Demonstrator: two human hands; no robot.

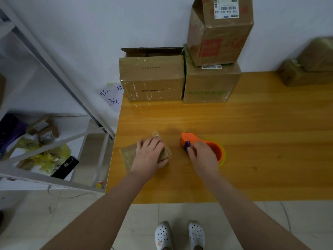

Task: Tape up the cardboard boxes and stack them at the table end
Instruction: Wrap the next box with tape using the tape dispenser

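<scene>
Head view: a small box lies on the surface near its front left corner, directly before the person. It is pinned by the left grip, whose fingers are curled over the top and whose thumb is pressed to the near side, most likely so that the box cannot slide while tape is drawn across it. The dispenser stands just right of the box, apart from it, with its nose turned towards it; its handle is wrapped by the right grip, apparently ready for a pull.

The small box is flat, brown and glossy, as if already wrapped in tape, and a loose tape tab sticks up at its far corner.

At the far end by the wall, an open box with raised flaps is set beside a stack of two boxes.
</scene>
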